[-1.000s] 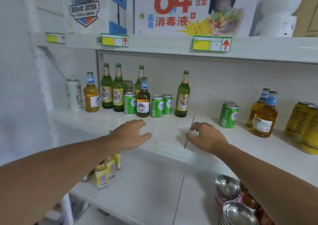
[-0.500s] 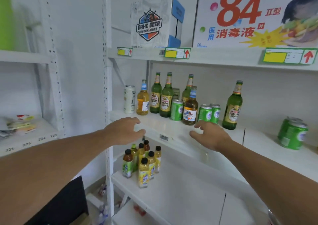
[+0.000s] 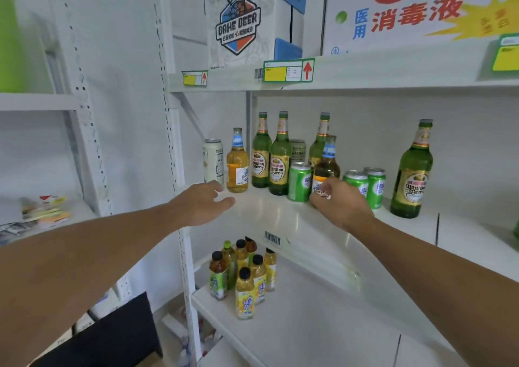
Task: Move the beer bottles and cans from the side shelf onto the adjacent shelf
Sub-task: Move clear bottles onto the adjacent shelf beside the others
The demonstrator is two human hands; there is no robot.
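Observation:
Beer stands on the middle shelf (image 3: 280,217): a white can (image 3: 213,160), an amber bottle (image 3: 237,167), green Yanjing bottles (image 3: 279,156), green cans (image 3: 299,181) and a brown bottle with a blue neck label (image 3: 327,161). Further right are two more green cans (image 3: 375,186) and a lone green bottle (image 3: 412,175). My right hand (image 3: 341,205) curls its fingers round the foot of the brown bottle and hides its lower label. My left hand (image 3: 200,205) hovers with relaxed fingers just in front of the white can and amber bottle, touching neither.
Above, a Bahe Beer carton (image 3: 241,21) and a disinfectant box (image 3: 415,12) sit on the top shelf. Small tea bottles (image 3: 244,276) cluster on the shelf below. A white upright post (image 3: 171,142) separates this bay from the left-hand shelf (image 3: 42,220), which holds packets.
The view swung left and closer to the shelf. My right hand advanced from the shelf edge onto the brown bottle; my left hand reached in towards the white can.

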